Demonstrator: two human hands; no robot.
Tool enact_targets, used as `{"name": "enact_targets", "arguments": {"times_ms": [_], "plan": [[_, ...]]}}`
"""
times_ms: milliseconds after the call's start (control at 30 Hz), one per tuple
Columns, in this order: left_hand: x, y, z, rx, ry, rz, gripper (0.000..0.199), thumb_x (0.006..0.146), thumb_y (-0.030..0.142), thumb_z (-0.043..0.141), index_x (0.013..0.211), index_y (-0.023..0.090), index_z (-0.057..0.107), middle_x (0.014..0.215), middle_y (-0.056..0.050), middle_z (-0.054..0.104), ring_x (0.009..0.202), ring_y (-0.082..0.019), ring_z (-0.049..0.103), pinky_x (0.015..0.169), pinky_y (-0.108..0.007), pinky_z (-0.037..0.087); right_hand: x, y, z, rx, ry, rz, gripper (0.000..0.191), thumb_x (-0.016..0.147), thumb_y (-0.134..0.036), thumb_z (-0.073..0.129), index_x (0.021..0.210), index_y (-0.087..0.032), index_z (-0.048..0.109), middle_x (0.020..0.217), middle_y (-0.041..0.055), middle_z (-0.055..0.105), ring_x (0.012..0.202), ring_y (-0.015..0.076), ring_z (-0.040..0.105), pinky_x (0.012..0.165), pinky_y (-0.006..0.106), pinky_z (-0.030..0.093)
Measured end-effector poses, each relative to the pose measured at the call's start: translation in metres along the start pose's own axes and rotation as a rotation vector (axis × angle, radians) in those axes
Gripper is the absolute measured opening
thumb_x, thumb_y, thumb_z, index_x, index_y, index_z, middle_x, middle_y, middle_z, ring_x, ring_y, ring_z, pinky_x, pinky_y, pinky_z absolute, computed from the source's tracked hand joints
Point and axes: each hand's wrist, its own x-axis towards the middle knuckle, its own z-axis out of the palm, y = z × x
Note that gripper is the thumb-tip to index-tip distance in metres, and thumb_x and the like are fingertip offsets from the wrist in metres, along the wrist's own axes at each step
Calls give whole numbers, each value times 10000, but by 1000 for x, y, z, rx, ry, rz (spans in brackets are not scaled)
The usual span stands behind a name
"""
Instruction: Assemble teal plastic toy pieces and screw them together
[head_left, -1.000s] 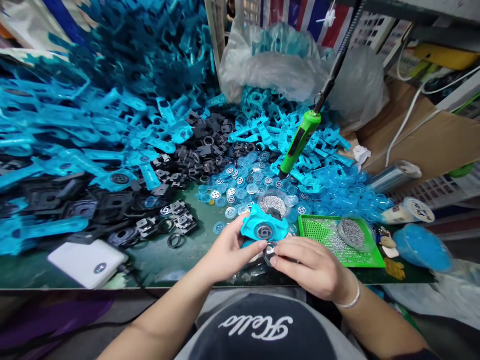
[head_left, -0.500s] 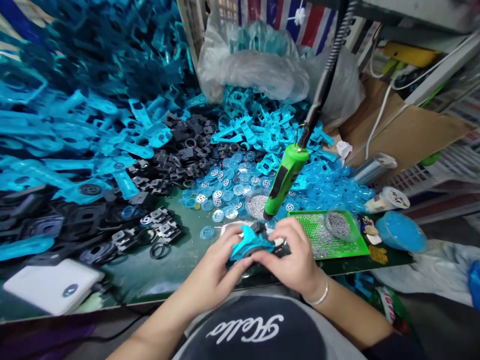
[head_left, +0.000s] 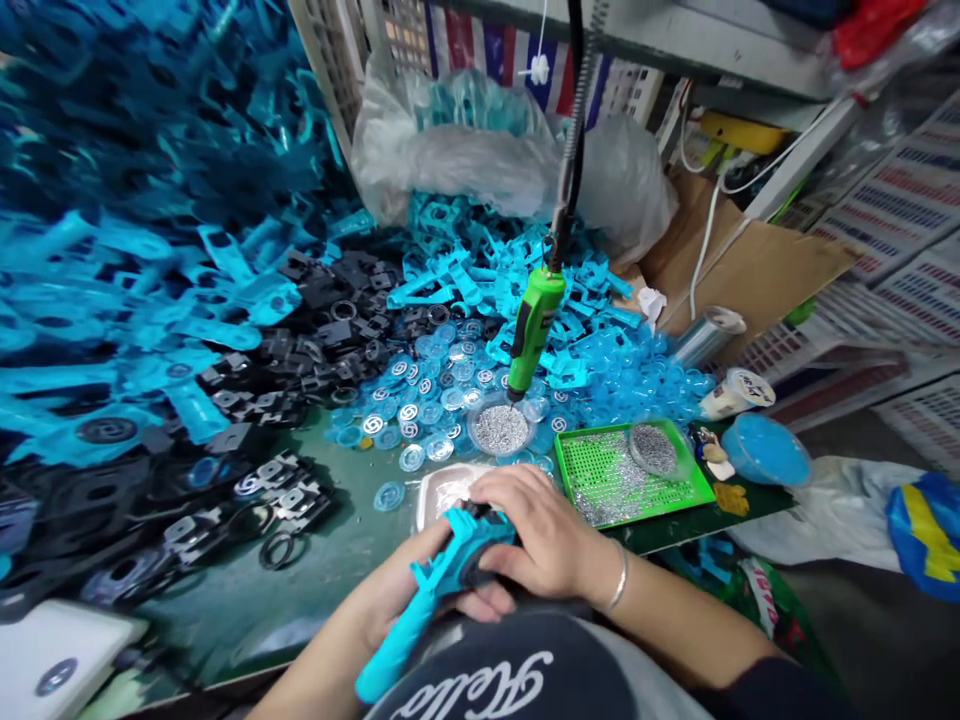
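– How is the turquoise plastic part (head_left: 457, 555) held?
– It is gripped by the left hand (head_left: 409, 585) from below and the right hand (head_left: 544, 530) from above, at the tabletop's (head_left: 247, 610) near edge.
– What is around it?
– A white tray (head_left: 450, 490) is just ahead; a green mesh tray (head_left: 630, 475) is ahead and right; a green corded tool (head_left: 532, 320) is hung over a dish of silver granules (head_left: 499, 428).

Left hand (head_left: 397, 590) cups below, right hand (head_left: 544, 530) presses on top.

Green workbench (head_left: 225, 600), turquoise plastic parts (head_left: 480, 270), black pieces (head_left: 337, 340), blue discs (head_left: 427, 400), green tray (head_left: 637, 512)
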Motion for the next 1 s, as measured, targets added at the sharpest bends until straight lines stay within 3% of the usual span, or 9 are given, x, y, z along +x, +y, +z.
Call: {"name": "enact_targets", "arguments": {"times_ms": [100, 200, 300, 400, 533, 633, 800, 900, 1000], "plan": [[0, 2, -18, -346, -302, -229, 499, 833, 581, 731, 1097, 164, 800, 925, -137, 807, 712, -238, 773, 534, -254, 583, 1, 37, -43, -205, -90, 284, 472, 974, -518, 605, 1288, -166, 587, 1210, 136, 724, 1104, 240, 687, 936, 395, 554], [4, 1, -43, -527, -299, -130, 582, 727, 416, 875, 1248, 191, 744, 1106, -135, 796, 890, -236, 780, 774, -287, 631, -2, 95, -98, -521, -67, 610, 140, 987, -209, 598, 987, -147, 724, 985, 119, 773, 880, 189, 729, 785, 293, 538], [10, -11, -57, -554, -236, -85, 631, 726, 368, 889, 1296, 164, 712, 1176, -137, 779, 1028, -244, 760, 954, -312, 595, -2, 138, -131, -593, -112, 659, 248, 963, -116, 587, 768, -122, 741, 820, 124, 756, 762, 168, 715, 708, 265, 492], [16, -22, -58, -576, -242, -78, 549, 753, 422, 869, 1235, 190, 746, 1211, -120, 777, 1095, -281, 748, 1002, -362, 588, 6, 148, -125, -580, -231, 611, 96, 901, -165, 704, 847, -138, 779, 862, 100, 770, 774, 183, 705, 734, 282, 507], [19, -21, -51, -556, -278, -71, 570, 777, 466, 843, 1282, 226, 727, 1299, -131, 740, 1197, -363, 700, 1015, -479, 585, 21, 136, -88, -526, -406, 472, 112, 931, -221, 683, 925, -178, 786, 957, 78, 762, 917, 198, 693, 860, 315, 506], [20, -17, -51, -509, -249, -34, 568, 752, 409, 876, 1268, 219, 733, 1230, -132, 771, 1125, -339, 739, 996, -440, 597, 30, 136, -75, -498, -496, 412, 134, 911, -152, 679, 996, -186, 777, 1014, 66, 752, 972, 186, 683, 881, 292, 491], [20, -17, -58, -533, -166, -39, 564, 707, 410, 913, 1209, 206, 754, 1186, -116, 790, 1051, -284, 769, 952, -357, 616, 50, 151, -84, -547, -475, 408, 389, 960, -103, 555, 1333, -175, 640, 1259, 115, 675, 1124, 217, 627, 939, 329, 454], [19, -12, -58, -531, -158, -65, 527, 729, 391, 902, 1202, 213, 754, 1171, -99, 796, 1076, -291, 761, 979, -367, 605, 59, 153, -89, -573, -489, 393, 317, 988, -102, 495, 1238, -153, 683, 1247, 129, 662, 1135, 224, 599, 956, 351, 421], [16, -1, -53, -544, -199, -104, 423, 838, 389, 809, 1221, 219, 754, 1215, -90, 782, 1174, -304, 720, 1075, -391, 549, 57, 144, -89, -591, -517, 394, 192, 970, -179, 587, 1095, -160, 731, 1188, 114, 680, 1161, 237, 573, 1006, 373, 385]]}}
